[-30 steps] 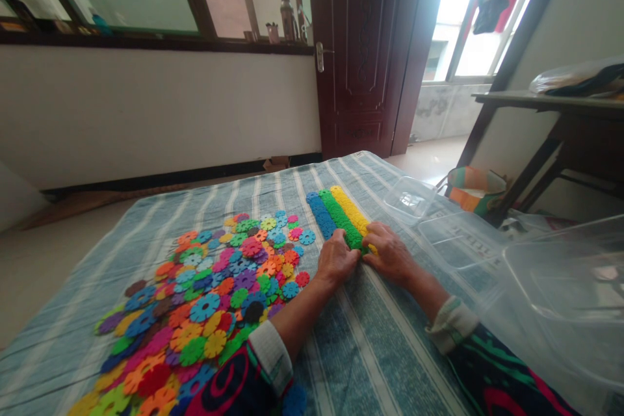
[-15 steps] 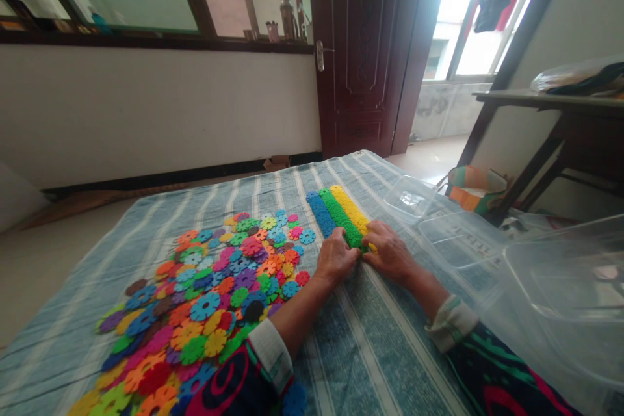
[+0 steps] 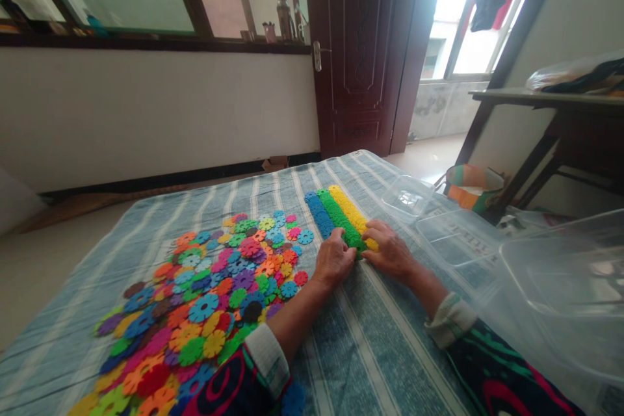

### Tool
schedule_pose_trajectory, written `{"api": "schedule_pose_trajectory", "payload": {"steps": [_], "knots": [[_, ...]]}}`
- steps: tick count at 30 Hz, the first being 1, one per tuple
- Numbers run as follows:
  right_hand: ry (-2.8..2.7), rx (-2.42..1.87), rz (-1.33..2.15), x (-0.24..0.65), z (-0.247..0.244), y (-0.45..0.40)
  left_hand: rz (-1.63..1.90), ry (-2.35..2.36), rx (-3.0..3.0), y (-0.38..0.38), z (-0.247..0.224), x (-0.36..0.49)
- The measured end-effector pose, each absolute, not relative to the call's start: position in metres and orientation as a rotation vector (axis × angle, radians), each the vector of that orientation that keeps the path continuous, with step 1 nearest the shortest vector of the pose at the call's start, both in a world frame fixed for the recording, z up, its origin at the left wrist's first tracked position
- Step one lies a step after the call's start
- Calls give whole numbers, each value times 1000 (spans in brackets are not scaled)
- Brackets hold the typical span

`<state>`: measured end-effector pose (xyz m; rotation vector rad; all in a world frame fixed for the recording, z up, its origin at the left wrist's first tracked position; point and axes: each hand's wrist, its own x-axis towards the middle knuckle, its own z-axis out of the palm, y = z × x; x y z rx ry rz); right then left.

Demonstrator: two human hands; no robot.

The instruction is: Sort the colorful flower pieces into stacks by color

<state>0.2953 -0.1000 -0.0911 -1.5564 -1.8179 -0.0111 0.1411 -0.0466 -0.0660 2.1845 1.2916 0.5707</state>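
The striped sheet [image 3: 380, 312] looked like matt woven cloth, creased in places. On the sheet, the loose discs [image 3: 204, 307] looked like smooth plastic with a dull sheen, while the blue row [image 3: 319, 214], green row [image 3: 336, 214] and yellow row [image 3: 344, 205] had the same plastic look but a rough, knobbly surface. Along the sheet's right side, the clear tubs [image 3: 575, 266] were smooth, glossy plastic. Over the sheet, the patterned sleeves [image 3: 497, 364] were soft, matt cloth. Beyond the sheet stood a door [image 3: 363, 78] with a wood look and low sheen, its handle [image 3: 317, 57] shiny metal, beside a smooth, matt wall [image 3: 170, 110].
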Motion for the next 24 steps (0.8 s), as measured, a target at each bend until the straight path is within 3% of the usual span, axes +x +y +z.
{"api": "schedule_pose_trajectory", "payload": {"steps": [11, 24], "knots": [[-1286, -1558, 312, 304, -100, -94, 487, 1343, 2314, -53, -66, 141], [-1278, -1514, 445, 308, -106, -88, 475, 1315, 2329, -52, -67, 145]]}}
